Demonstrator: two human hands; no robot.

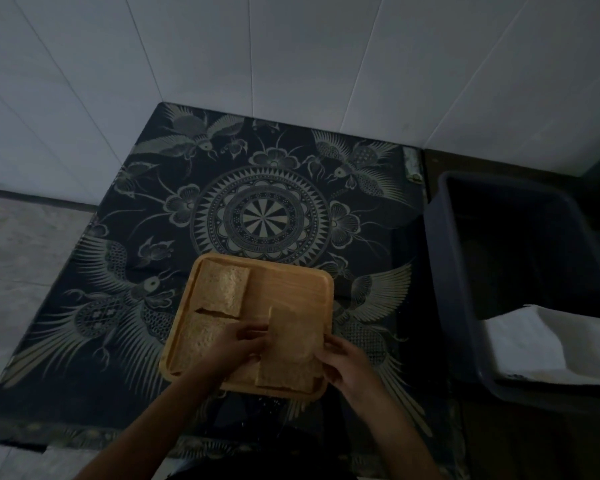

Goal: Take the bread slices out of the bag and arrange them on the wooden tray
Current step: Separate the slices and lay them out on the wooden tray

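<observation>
A square wooden tray lies on a dark patterned cloth. One bread slice rests in its far left corner, and a second slice lies just below it. On the tray's right side, both hands pinch a third slice that sits over another slice near the front edge. My left hand grips its left edge. My right hand grips its right edge. The bag is a white one inside the bin at the right.
A dark plastic bin stands to the right of the cloth, close to the tray. The patterned cloth covers a low surface against white tiled walls. Grey floor tiles lie on the left.
</observation>
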